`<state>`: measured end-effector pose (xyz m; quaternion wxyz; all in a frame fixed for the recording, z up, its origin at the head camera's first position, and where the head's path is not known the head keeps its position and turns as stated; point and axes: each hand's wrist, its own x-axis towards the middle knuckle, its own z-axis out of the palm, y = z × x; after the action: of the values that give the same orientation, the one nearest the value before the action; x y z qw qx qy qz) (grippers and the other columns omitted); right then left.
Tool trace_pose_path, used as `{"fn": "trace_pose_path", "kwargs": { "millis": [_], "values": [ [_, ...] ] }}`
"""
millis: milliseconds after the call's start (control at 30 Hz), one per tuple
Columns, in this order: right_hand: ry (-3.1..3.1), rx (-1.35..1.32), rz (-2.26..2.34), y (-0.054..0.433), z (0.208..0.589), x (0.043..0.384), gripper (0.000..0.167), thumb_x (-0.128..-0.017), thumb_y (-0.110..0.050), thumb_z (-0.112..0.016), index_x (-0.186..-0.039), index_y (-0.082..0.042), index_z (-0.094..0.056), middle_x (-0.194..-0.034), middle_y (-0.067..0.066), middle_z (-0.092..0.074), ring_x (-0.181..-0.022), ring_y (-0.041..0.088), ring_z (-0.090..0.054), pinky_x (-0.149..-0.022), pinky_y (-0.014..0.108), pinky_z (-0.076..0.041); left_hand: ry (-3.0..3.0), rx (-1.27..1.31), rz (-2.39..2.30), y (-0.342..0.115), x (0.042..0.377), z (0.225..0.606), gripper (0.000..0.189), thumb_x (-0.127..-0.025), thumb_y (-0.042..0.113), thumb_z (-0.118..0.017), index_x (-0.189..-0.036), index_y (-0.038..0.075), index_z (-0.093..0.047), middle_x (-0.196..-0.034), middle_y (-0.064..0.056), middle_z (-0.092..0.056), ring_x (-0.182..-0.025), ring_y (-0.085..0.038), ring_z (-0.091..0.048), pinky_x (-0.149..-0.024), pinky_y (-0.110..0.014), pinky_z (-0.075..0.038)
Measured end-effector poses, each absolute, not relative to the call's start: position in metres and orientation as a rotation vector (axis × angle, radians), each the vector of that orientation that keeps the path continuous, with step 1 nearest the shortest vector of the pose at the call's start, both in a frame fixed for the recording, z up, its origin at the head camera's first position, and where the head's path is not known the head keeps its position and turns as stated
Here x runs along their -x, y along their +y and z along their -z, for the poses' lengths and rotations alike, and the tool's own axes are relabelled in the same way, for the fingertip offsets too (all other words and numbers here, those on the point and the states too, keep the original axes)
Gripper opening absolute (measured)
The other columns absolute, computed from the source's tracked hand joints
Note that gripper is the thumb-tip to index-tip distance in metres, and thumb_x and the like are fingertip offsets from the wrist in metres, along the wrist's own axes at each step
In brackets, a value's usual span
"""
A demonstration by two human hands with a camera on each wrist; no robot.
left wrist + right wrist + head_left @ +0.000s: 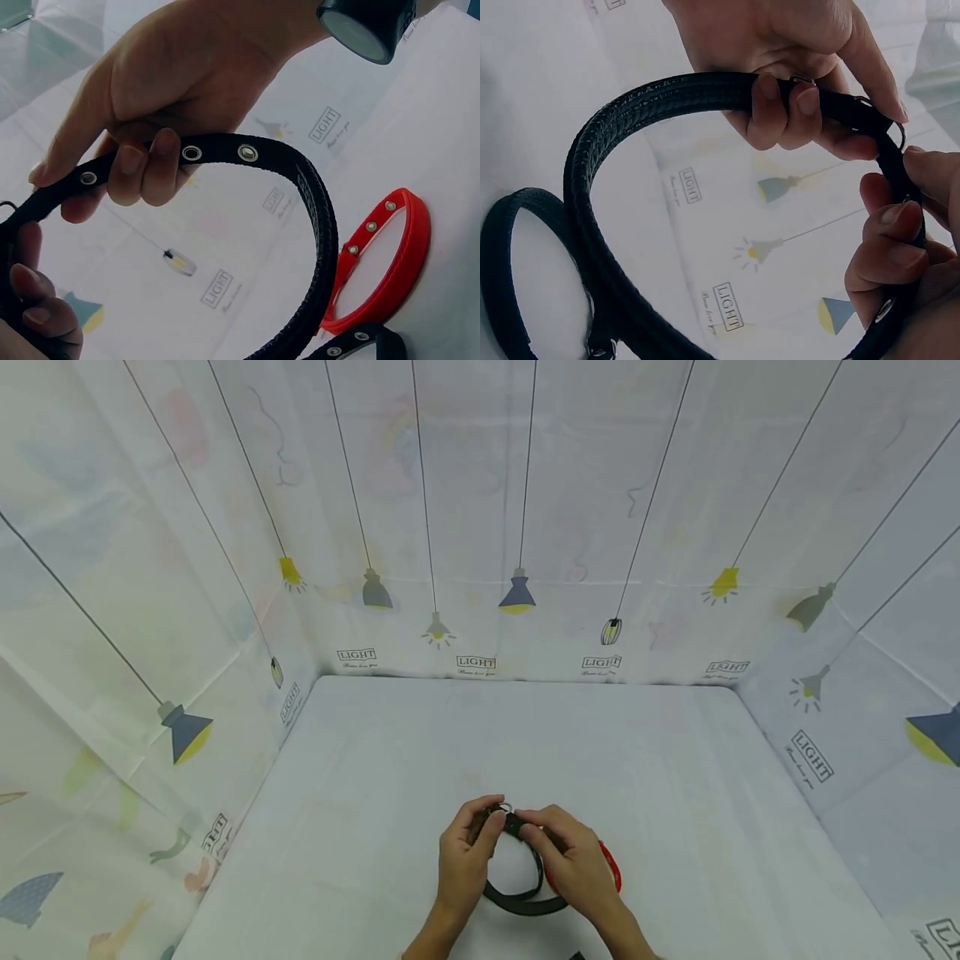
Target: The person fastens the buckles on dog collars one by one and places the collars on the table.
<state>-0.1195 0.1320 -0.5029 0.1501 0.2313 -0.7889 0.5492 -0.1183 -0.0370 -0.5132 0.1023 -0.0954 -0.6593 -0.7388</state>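
Between both hands hangs a black strap collar (324,232) with metal eyelets and stitched edges, bent into a loop. My left hand (465,856) grips one end, where thin metal rings (901,136) show in the right wrist view. My right hand (573,860) pinches the eyelet end, with thumb and fingers curled on the strap. The two ends meet between the fingertips, which partly hide them. A red collar (420,259) with metal eyelets rests to the right, partly behind my right hand in the head view. Another black collar (493,247) lies close by.
A white table (390,760) spreads under the hands. White curtains (480,510) printed with hanging lamps enclose its back and sides. A dark round device (364,30) sits on the right wrist. A small dark piece (577,956) shows at the head view's bottom edge.
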Motion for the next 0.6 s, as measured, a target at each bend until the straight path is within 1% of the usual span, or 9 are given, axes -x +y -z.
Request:
{"fn": "trace_pose_path", "kwargs": {
  "millis": [100, 200, 300, 367, 433, 533, 600],
  "values": [
    [-2.231, -0.664, -1.563, 0.1318, 0.5015, 0.1193, 0.025, -0.094, -0.001, -0.066, -0.114, -0.014, -0.072, -0.093, -0.002, -0.070, -0.071, 0.008, -0.060, -0.062, 0.019, -0.050, -1.913, 0.259, 2.256, -0.0378, 0.1187, 0.5131, 0.022, -0.101, 0.015, -0.060, -0.121, 0.008, -0.066, -0.081, 0.001, -0.057, -0.060, -0.002, -0.043, -0.053, -0.017, -0.038],
    [-2.181, -0.679, -1.585, 0.1306, 0.4987, 0.1196, 0.027, -0.093, 0.003, -0.065, -0.115, -0.011, -0.071, -0.091, 0.003, -0.069, -0.065, 0.006, -0.055, -0.056, 0.017, -0.047, -1.873, 0.264, 2.318, -0.0394, 0.1201, 0.5129, 0.025, -0.101, 0.015, -0.060, -0.122, 0.005, -0.065, -0.082, 0.003, -0.058, -0.060, -0.002, -0.043, -0.053, -0.017, -0.036],
    [-2.134, -0.699, -1.631, 0.1294, 0.4971, 0.1196, 0.029, -0.092, 0.008, -0.063, -0.117, -0.007, -0.070, -0.092, 0.008, -0.068, -0.063, 0.010, -0.054, -0.054, 0.018, -0.045, -1.857, 0.278, 2.358, -0.0414, 0.1212, 0.5136, 0.025, -0.101, 0.016, -0.060, -0.123, 0.006, -0.065, -0.082, 0.005, -0.059, -0.060, -0.002, -0.043, -0.053, -0.017, -0.036],
    [-2.124, -0.716, -1.666, 0.1289, 0.4977, 0.1200, 0.029, -0.092, 0.008, -0.063, -0.118, -0.006, -0.069, -0.095, 0.009, -0.069, -0.069, 0.009, -0.060, -0.059, 0.018, -0.050, -1.866, 0.290, 2.373, -0.0423, 0.1216, 0.5137, 0.025, -0.101, 0.016, -0.060, -0.123, 0.005, -0.065, -0.084, 0.001, -0.061, -0.061, -0.003, -0.044, -0.054, -0.017, -0.037],
    [-2.122, -0.739, -1.695, 0.1282, 0.4983, 0.1208, 0.031, -0.093, 0.008, -0.063, -0.120, -0.006, -0.067, -0.101, 0.011, -0.070, -0.079, 0.010, -0.067, -0.067, 0.019, -0.054, -1.888, 0.310, 2.385, -0.0422, 0.1213, 0.5136, 0.024, -0.100, 0.016, -0.061, -0.121, 0.005, -0.066, -0.086, 0.000, -0.062, -0.063, -0.003, -0.046, -0.055, -0.017, -0.039],
    [-2.134, -0.755, -1.690, 0.1268, 0.4990, 0.1213, 0.036, -0.092, 0.008, -0.064, -0.125, -0.006, -0.064, -0.103, 0.011, -0.071, -0.082, 0.006, -0.069, -0.068, 0.021, -0.056, -1.949, 0.370, 2.375, -0.0413, 0.1206, 0.5147, 0.022, -0.100, 0.015, -0.062, -0.118, 0.004, -0.066, -0.085, 0.000, -0.060, -0.064, -0.003, -0.047, -0.056, -0.018, -0.040],
    [-2.138, -0.757, -1.706, 0.1258, 0.4986, 0.1212, 0.038, -0.092, 0.007, -0.064, -0.127, -0.008, -0.063, -0.105, 0.013, -0.072, -0.084, 0.008, -0.071, -0.069, 0.022, -0.056, -1.975, 0.408, 2.369, -0.0408, 0.1201, 0.5161, 0.018, -0.100, 0.015, -0.061, -0.114, 0.005, -0.066, -0.080, 0.003, -0.057, -0.064, -0.003, -0.046, -0.056, -0.019, -0.040]
  ]
}}
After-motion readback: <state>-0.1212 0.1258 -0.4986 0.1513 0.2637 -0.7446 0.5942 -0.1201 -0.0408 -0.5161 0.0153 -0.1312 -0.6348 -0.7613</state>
